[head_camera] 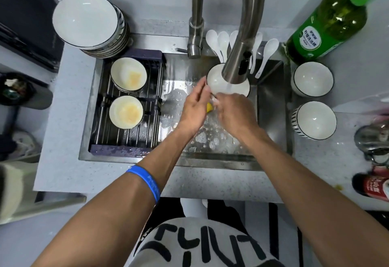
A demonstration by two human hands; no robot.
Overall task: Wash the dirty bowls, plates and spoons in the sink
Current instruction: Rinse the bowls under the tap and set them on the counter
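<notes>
A person is standing at a steel sink (271,106) and rinsing a white bowl (219,81) under water running from the pull-down faucet (242,56), the bowl sitting in the basin just below the spout. The left hand (194,106) is reaching to the bowl's near rim with its fingers (202,85) nearly straight and touching the edge; whether they are actually pinching it is hard to tell. The right hand (233,111) is curling over something small at the rim beside a yellow sponge (209,107), which is showing between the two hands, though what that hand is gripping is hidden. Two dirty bowls (127,94) with orange residue are waiting on the drying rack (126,140) over the left of the sink, a stack of plates (92,24) is standing on the table (63,119) behind it, white spoons (219,41) are fanning out behind the faucet, and two clean-looking bowls (313,98) are sitting on the table to the right, near a green detergent bottle (328,24). The glazed ceramic is likely to be slick with suds and water, stiff, fairly weighty and ready to chip against steel, so a firm hold across the rim, thumb inside and fingers outside, looks the safest grip while the other hand is scrubbing.
</notes>
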